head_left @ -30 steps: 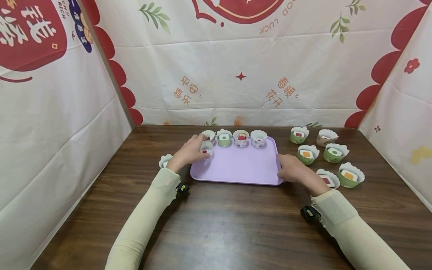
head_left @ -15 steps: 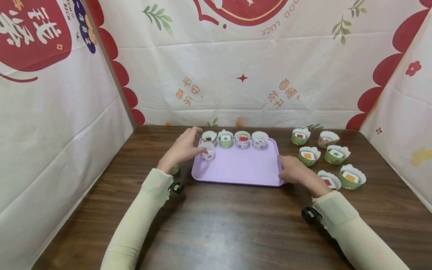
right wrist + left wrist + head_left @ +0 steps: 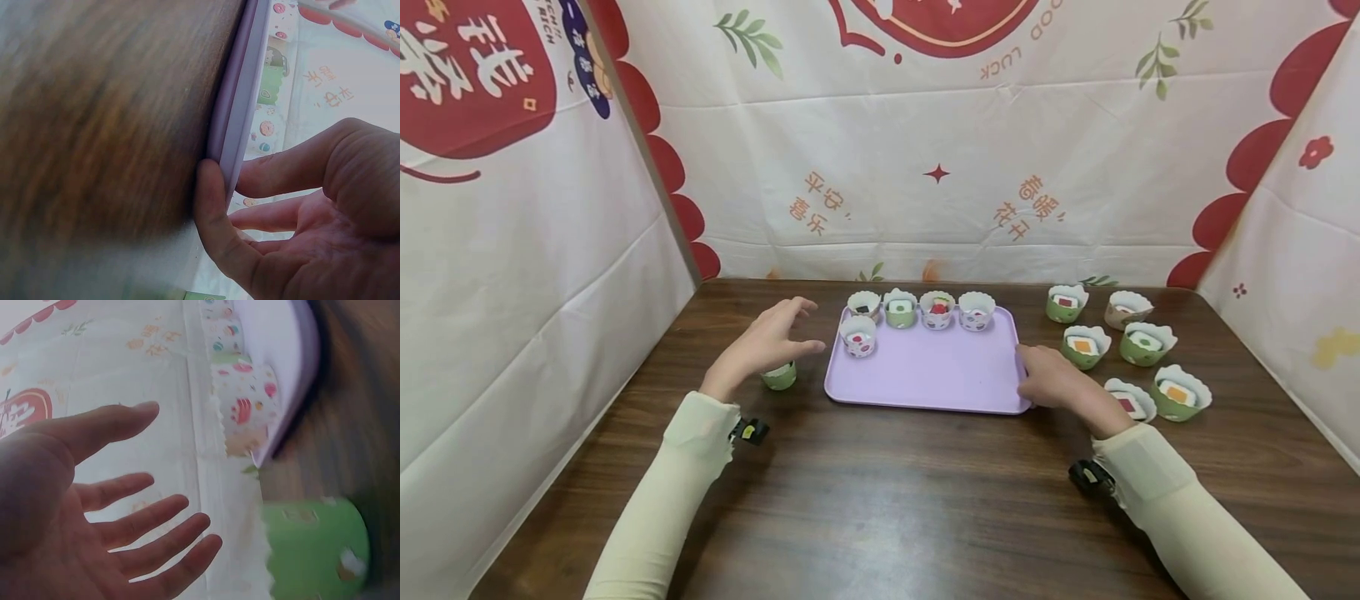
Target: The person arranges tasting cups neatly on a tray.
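My left hand (image 3: 763,346) hovers with fingers spread and holds nothing, above and beside a green paper cupcake cup (image 3: 780,377) that it partly hides. In the left wrist view, that green cup (image 3: 319,550) stands below the fingers (image 3: 156,550), apart from them. My right hand (image 3: 1048,377) grips the right rim of a purple tray (image 3: 936,375). The right wrist view shows its thumb and a finger on either side of the tray's rim (image 3: 234,119). On the tray, a white patterned cup (image 3: 858,337) sits at the left, in front of a back row of several cups (image 3: 900,308).
Several more paper cups (image 3: 1142,343) with small square pieces inside stand right of the tray, some close to my right forearm. The brown wooden table (image 3: 880,492) ends at a printed white cloth (image 3: 880,167) behind and on both sides.
My left hand has let go of the white patterned cup on the tray's left side and moved left, over the green cup. My right hand stays on the tray's rim.
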Demonstrator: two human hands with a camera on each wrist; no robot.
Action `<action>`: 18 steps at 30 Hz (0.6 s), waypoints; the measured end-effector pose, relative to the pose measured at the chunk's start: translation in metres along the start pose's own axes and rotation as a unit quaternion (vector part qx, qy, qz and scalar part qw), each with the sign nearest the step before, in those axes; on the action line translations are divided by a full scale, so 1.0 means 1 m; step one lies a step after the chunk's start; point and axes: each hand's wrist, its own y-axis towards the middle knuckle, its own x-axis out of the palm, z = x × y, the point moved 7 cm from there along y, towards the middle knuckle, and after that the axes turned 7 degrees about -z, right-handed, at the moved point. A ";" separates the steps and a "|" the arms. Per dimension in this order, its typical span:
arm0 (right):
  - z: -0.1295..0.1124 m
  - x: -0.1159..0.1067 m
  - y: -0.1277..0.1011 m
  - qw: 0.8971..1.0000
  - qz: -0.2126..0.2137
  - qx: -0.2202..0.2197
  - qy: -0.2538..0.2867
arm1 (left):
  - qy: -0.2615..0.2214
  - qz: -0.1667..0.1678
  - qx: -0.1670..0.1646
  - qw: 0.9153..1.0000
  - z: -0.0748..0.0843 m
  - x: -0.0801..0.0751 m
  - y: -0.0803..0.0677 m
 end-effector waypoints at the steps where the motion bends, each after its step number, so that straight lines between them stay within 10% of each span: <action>1: 0.000 0.000 0.000 1.000 -0.001 0.000 0.001 | 0.000 -0.002 -0.001 1.000 -0.003 0.000 -0.002; 18: -0.002 0.002 -0.001 1.000 -0.013 0.008 0.019 | 0.038 -0.064 -0.049 0.996 -0.049 -0.006 -0.022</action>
